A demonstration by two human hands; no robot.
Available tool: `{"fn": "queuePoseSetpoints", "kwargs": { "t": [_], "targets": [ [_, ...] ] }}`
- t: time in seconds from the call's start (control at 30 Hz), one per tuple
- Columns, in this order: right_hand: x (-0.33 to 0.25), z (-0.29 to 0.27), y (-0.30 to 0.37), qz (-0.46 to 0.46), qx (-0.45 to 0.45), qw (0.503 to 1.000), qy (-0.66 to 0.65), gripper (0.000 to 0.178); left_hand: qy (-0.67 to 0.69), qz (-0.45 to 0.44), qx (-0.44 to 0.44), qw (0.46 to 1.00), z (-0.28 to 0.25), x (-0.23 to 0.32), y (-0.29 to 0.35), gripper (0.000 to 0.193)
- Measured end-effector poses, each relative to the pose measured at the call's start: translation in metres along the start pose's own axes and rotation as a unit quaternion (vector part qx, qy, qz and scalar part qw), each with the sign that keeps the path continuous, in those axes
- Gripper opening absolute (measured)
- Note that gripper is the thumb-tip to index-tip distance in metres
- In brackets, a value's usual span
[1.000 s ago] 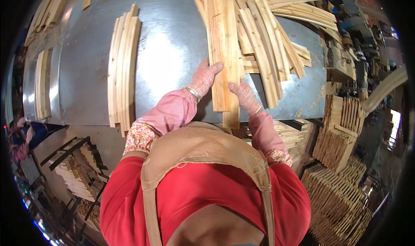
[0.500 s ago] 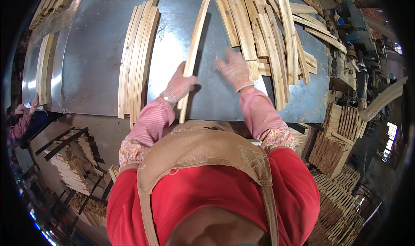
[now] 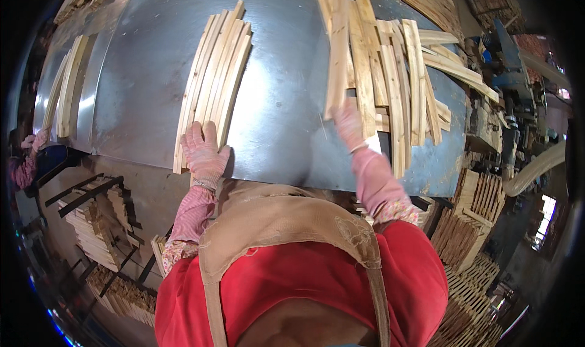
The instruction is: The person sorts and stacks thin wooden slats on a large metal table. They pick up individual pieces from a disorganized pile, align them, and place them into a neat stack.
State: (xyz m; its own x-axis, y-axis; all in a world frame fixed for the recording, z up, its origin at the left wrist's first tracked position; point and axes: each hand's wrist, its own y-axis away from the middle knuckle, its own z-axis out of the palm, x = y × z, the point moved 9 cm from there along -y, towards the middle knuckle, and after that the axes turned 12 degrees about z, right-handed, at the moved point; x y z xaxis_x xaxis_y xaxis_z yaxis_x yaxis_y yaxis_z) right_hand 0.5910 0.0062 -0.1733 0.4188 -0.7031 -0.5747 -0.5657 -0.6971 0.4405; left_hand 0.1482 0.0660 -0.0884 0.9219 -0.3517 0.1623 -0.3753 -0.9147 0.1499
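Observation:
My left hand (image 3: 206,154), in a pale glove, lies with its fingers stretched out over the near ends of a row of wooden strips (image 3: 214,67). The strips stand side by side, lengthwise to me, on a grey metal table (image 3: 286,60). My right hand (image 3: 350,126), also gloved and a little blurred, grips the near end of a wooden board (image 3: 337,60). That board is swung at an angle over other boards. Right beside it lies a loose pile of wooden strips (image 3: 396,91), some crossing others.
At the far left another person's hand (image 3: 39,140) touches strips (image 3: 71,85) on the table. Stacked wood (image 3: 91,225) stands on a dark rack below left, more stacks (image 3: 463,225) below right. Machinery (image 3: 509,103) and a ribbed hose (image 3: 536,167) are at the right.
The single strip by my left hand has joined the left row, and that hand now rests on it. My right hand has moved onto a board, whose near end has swung left.

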Motion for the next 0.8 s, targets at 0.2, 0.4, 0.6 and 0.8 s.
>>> {"fn": "queuePoseSetpoints", "kwargs": {
  "t": [0.2,0.4,0.6,0.8],
  "targets": [
    [-0.137,0.192,0.183,-0.267,-0.23,0.914,0.201,0.068,-0.063,-0.075,0.103,0.99,-0.022,-0.055,-0.01,0.086],
    [-0.182,0.14,0.05,-0.347,0.0,0.902,0.255,0.052,0.246,-0.164,0.009,0.955,0.011,-0.114,-0.019,0.077],
    [-0.129,-0.019,-0.154,-0.098,0.194,0.904,0.369,0.087,0.2,-0.197,0.104,0.954,0.0,-0.133,-0.023,0.068],
    [-0.13,-0.019,-0.157,0.071,-0.009,0.954,0.292,0.056,0.215,-0.025,0.245,0.945,-0.035,-0.031,-0.057,0.052]
  ]
}}
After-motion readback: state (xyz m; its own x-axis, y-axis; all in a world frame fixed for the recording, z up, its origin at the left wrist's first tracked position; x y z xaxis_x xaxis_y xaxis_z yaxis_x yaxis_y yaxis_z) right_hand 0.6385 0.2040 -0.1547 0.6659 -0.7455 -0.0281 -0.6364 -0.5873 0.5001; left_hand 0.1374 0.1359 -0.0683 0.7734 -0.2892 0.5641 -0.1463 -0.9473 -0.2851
